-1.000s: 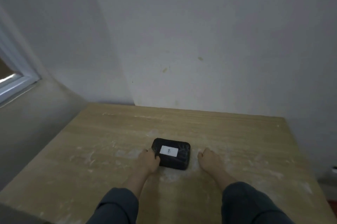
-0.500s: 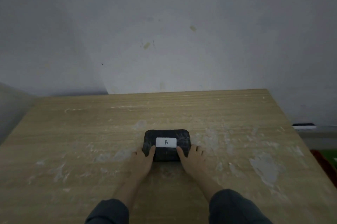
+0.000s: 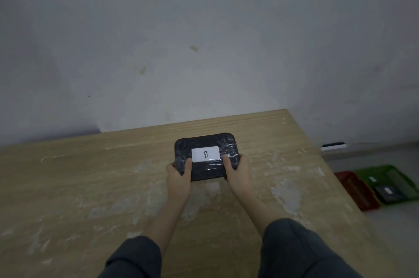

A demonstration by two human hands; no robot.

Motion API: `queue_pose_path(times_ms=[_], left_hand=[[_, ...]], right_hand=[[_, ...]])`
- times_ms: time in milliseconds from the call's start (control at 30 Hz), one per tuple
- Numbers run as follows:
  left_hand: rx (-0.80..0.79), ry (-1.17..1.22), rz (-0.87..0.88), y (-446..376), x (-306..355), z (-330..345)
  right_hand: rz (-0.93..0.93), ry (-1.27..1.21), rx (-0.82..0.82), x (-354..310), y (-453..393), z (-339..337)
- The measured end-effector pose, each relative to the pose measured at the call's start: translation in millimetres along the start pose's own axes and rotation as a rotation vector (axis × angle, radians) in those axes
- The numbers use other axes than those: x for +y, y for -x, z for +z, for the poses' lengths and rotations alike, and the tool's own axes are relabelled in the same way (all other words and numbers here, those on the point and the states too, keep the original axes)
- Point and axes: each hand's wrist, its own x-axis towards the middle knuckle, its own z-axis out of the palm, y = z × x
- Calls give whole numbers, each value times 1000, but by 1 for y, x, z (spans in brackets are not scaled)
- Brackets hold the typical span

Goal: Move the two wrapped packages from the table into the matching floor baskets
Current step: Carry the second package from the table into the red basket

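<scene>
A black package (image 3: 205,143) wrapped in clear film, with a white label marked "B", is held tilted up above the wooden table (image 3: 90,175). My left hand (image 3: 178,177) grips its left end with the thumb on top. My right hand (image 3: 237,174) grips its right end the same way. On the floor to the right stand a green basket (image 3: 383,172) and a red basket (image 3: 353,189). A second dark wrapped package (image 3: 388,194) with a white label lies inside the green basket.
The table's right edge runs diagonally past the baskets. A grey wall stands just behind the table. A small black and white object (image 3: 333,146) lies on the floor by the wall, beyond the baskets.
Both hands closed on the package's ends and raised it off the table, tilting its label towards me. My view turned right, bringing the floor baskets into sight.
</scene>
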Motion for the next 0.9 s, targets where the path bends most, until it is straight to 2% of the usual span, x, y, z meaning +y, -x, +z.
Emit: queue_pose_path(times_ms=[200,400,667,900], left_hand=[[-120,5,45,45,38,74],[-251,11,76,110,82,183],[-307,30,79,210,138,344],[-361,54,85,265,174,455]], right_hand=[[-15,48,104,16,-5,-99],[-24,165,246,36,-15,-237],[-3,280,281,64,-31,-434],[30,308,297,88,-64,-556]])
